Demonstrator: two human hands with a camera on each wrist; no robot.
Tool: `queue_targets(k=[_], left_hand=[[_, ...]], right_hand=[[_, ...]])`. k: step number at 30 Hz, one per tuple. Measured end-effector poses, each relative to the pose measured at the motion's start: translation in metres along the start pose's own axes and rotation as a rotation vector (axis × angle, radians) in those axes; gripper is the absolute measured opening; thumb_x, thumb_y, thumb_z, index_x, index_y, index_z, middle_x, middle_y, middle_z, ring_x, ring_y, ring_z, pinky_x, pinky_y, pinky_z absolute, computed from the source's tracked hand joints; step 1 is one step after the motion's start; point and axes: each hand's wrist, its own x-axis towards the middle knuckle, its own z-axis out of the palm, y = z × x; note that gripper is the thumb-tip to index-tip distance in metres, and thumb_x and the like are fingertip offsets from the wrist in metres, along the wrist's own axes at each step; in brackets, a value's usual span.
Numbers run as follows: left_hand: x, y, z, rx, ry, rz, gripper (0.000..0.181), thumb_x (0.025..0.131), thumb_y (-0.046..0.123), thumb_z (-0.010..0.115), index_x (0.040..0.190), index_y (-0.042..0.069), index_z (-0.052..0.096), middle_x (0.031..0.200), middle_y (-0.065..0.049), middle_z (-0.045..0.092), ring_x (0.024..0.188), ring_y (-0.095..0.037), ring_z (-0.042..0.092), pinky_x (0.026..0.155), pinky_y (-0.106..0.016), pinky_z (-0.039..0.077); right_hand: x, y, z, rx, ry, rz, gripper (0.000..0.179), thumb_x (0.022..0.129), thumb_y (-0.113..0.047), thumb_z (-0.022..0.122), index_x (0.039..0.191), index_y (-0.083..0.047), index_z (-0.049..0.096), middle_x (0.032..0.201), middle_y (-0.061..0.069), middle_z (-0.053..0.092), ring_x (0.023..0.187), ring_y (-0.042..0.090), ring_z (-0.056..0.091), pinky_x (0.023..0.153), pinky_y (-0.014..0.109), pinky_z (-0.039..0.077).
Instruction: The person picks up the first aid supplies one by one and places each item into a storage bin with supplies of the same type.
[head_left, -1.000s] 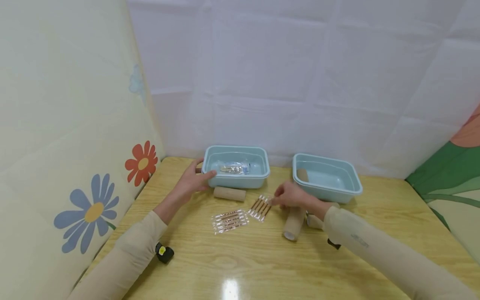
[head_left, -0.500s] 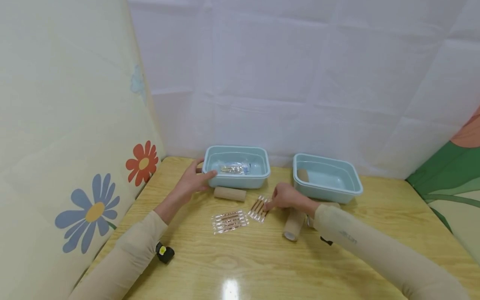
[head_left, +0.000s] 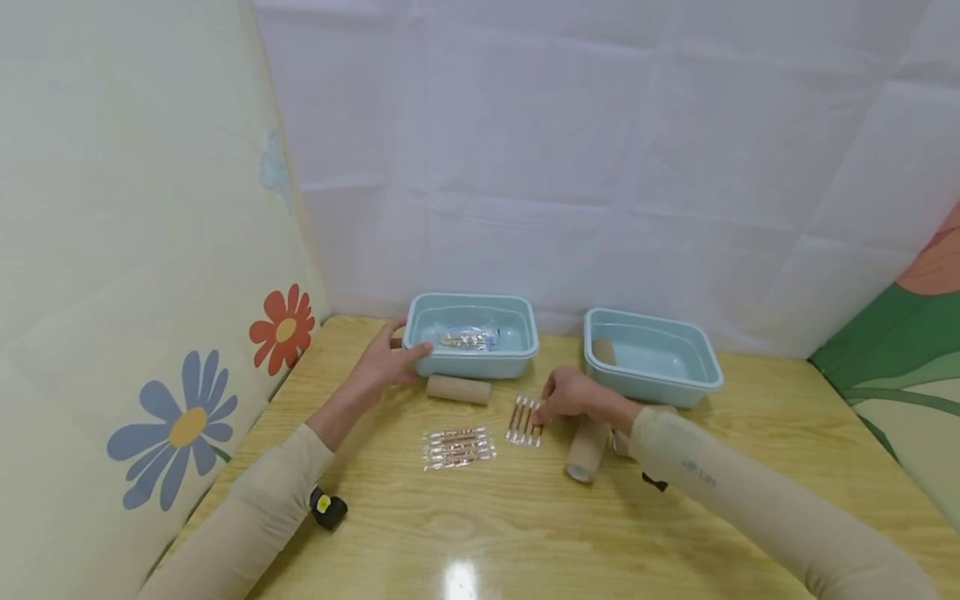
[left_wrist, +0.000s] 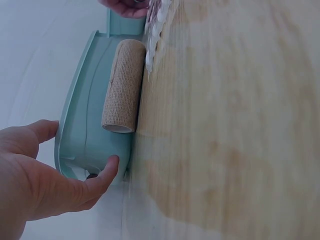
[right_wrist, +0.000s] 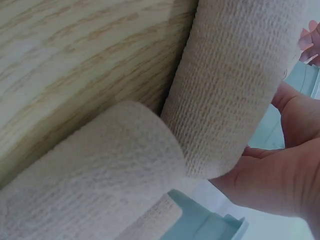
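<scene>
My left hand (head_left: 384,363) grips the left end of a light blue plastic basin (head_left: 480,367), thumb at the rim in the head view. A clear packet of swabs (head_left: 468,339) lies inside that basin. On the table, my right hand (head_left: 570,393) pinches the right edge of a strip of brown-stemmed cotton swabs (head_left: 519,421) in clear wrap. Its fingertips are hidden behind bandage rolls in the right wrist view. A second swab strip (head_left: 459,448) lies flat to the left. One tan bandage roll (left_wrist: 124,87) lies along the basin's front wall.
Another light blue basin (head_left: 656,387) stands at the right with a bandage roll (head_left: 604,352) inside. Below my right wrist lie a bandage roll (head_left: 587,454) and a second one (right_wrist: 95,175), partly under the sleeve. White cloth (head_left: 525,167) hangs behind the table.
My right hand moved slightly left and took the swab strip's edge. The strip has turned from slanted to nearly upright in view. My left hand stays on the basin.
</scene>
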Motion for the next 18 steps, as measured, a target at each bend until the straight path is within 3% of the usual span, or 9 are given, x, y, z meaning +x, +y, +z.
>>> queue_targets(k=[7, 10, 12, 15, 18], left_hand=[[0.0011, -0.0035, -0.0014, 0.009, 0.001, 0.005, 0.087, 0.099, 0.031, 0.070, 0.163, 0.010, 0.015, 0.155, -0.030, 0.031, 0.126, -0.044, 0.051, 0.095, -0.049, 0.053], [0.0006, -0.0037, -0.0011, 0.010, 0.002, 0.001, 0.087, 0.099, 0.031, 0.069, 0.163, 0.010, 0.015, 0.155, -0.030, 0.031, 0.126, -0.044, 0.052, 0.094, -0.049, 0.053], [0.0003, -0.0036, -0.0008, 0.009, 0.005, -0.003, 0.087, 0.099, 0.031, 0.069, 0.163, 0.010, 0.015, 0.155, -0.029, 0.031, 0.126, -0.044, 0.051, 0.094, -0.049, 0.053], [0.0005, -0.0028, -0.0008, 0.007, 0.004, -0.008, 0.086, 0.099, 0.030, 0.070, 0.163, 0.011, 0.015, 0.156, -0.030, 0.030, 0.127, -0.044, 0.051, 0.094, -0.049, 0.053], [0.0009, -0.0018, -0.0012, 0.005, 0.006, -0.005, 0.086, 0.099, 0.029, 0.070, 0.163, 0.011, 0.016, 0.156, -0.030, 0.031, 0.127, -0.044, 0.051, 0.094, -0.049, 0.053]], right_hand=[[0.0032, 0.0009, -0.0036, 0.056, 0.006, -0.043, 0.051, 0.068, 0.005, 0.082, 0.115, 0.005, 0.061, 0.080, 0.008, 0.063, 0.070, 0.017, 0.059, 0.063, 0.026, 0.049], [0.0050, 0.0024, -0.0044, 0.100, -0.007, -0.037, 0.052, 0.072, 0.005, 0.081, 0.119, 0.006, 0.059, 0.077, 0.008, 0.065, 0.068, 0.016, 0.061, 0.063, 0.026, 0.050], [0.0050, 0.0024, -0.0056, 0.084, -0.015, -0.020, 0.043, 0.077, -0.003, 0.083, 0.113, 0.005, 0.061, 0.076, 0.008, 0.066, 0.069, 0.016, 0.061, 0.063, 0.026, 0.049], [0.0026, 0.0006, -0.0072, -0.030, -0.043, -0.014, 0.031, 0.082, -0.020, 0.087, 0.094, -0.001, 0.066, 0.070, 0.005, 0.066, 0.065, 0.014, 0.059, 0.059, 0.025, 0.048], [-0.0007, -0.0038, -0.0078, -0.161, -0.080, -0.052, 0.029, 0.081, -0.027, 0.088, 0.074, -0.007, 0.068, 0.063, 0.002, 0.063, 0.058, 0.010, 0.053, 0.052, 0.023, 0.043]])
